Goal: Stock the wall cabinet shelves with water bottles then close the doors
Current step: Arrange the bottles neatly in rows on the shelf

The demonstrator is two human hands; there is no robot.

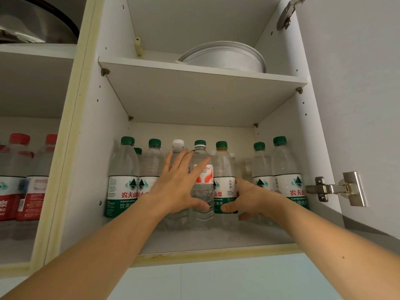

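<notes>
The open wall cabinet's lower shelf (216, 241) carries a row of clear water bottles, most with green caps and green-white labels. In the middle stands a bottle with a red-and-white label (203, 191). My left hand (179, 185) lies against it with fingers spread and straight, thumb across its front. Just to its right, my right hand (249, 198) grips a green-labelled bottle (224, 180), thumb on the label and fingers round its far side. Both bottles stand upright on the shelf. More bottles stand behind, partly hidden.
A round metal pan (225, 57) sits on the upper shelf. The open door (357, 105) hangs at the right on its hinge (337, 189). The left compartment holds red-capped bottles (19, 180), with a dark-rimmed pot (32, 22) above them.
</notes>
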